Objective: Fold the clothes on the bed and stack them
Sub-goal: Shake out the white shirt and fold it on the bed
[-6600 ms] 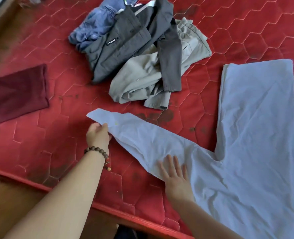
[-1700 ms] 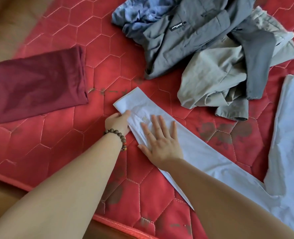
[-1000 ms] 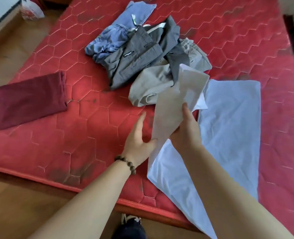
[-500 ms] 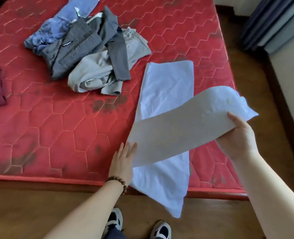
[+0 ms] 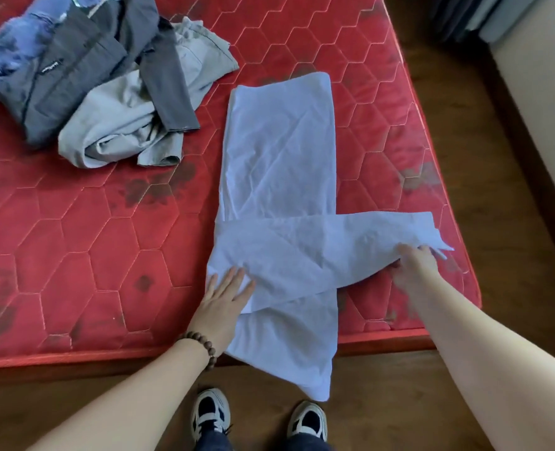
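Note:
A pale blue shirt (image 5: 279,148) lies lengthwise on the red mattress (image 5: 74,249), its near end hanging over the bed's front edge. Its long sleeve (image 5: 334,245) is folded across the body toward the right. My left hand (image 5: 224,297), with a bead bracelet on the wrist, presses flat on the shirt's left edge at the fold. My right hand (image 5: 413,265) pinches the sleeve near its cuff, low over the mattress on the right.
A heap of unfolded clothes lies at the back left: a dark grey garment (image 5: 84,70), a light grey one (image 5: 120,125) and a blue one (image 5: 12,50). Wooden floor (image 5: 497,157) runs along the right and front. My shoes (image 5: 211,415) stand below the bed edge.
My right hand has carried the sleeve from the left across the shirt body and lowered it onto the right side. My left hand shifted to press the fold. The view swung right, so the folded maroon garment left the frame.

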`<state>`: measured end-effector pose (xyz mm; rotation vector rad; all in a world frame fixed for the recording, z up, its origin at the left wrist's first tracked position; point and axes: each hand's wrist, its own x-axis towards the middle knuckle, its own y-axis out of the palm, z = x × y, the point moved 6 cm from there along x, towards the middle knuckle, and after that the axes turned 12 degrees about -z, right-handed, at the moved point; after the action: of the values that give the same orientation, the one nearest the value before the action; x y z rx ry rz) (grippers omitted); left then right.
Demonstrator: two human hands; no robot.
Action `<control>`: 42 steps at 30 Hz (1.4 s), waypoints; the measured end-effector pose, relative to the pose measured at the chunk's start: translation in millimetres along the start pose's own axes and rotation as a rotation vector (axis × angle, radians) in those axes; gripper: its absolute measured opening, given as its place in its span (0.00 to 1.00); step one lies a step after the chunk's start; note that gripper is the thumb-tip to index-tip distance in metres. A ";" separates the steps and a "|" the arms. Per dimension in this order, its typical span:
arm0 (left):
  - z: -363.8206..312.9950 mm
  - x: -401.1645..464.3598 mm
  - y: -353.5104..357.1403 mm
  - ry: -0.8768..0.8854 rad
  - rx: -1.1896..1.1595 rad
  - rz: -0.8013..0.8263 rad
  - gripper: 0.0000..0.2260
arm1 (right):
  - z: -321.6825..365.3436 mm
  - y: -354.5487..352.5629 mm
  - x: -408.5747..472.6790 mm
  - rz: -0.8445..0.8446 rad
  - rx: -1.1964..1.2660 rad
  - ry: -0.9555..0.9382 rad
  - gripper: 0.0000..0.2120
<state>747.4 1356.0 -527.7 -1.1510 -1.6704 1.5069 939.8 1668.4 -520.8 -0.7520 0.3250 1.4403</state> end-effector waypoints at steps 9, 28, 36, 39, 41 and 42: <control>-37.4 25.4 -14.7 0.051 -0.167 -0.106 0.22 | -7.5 -16.9 11.1 -0.015 0.122 0.158 0.16; 6.7 72.0 -46.0 -1.199 -2.124 0.001 0.36 | -64.9 91.7 -149.6 0.694 -0.940 -1.303 0.23; 36.8 48.6 6.2 -1.152 -1.301 -0.001 0.05 | -82.1 88.8 -142.2 0.503 -1.098 -1.393 0.24; 31.2 50.5 -1.2 -1.019 -1.189 -0.058 0.05 | -69.4 89.6 -119.1 0.447 -1.234 -1.413 0.26; 37.8 45.2 -15.2 -0.962 -0.937 -0.181 0.09 | -75.2 89.5 -104.1 0.507 -1.334 -1.395 0.26; 41.7 42.2 -26.5 -0.920 -0.831 -0.263 0.13 | -76.3 88.9 -99.8 0.530 -1.358 -1.390 0.27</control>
<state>687.0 1375.4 -513.6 -0.4984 -3.1190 1.2419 858.3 1539.0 -538.4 -0.4642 -1.7842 2.2600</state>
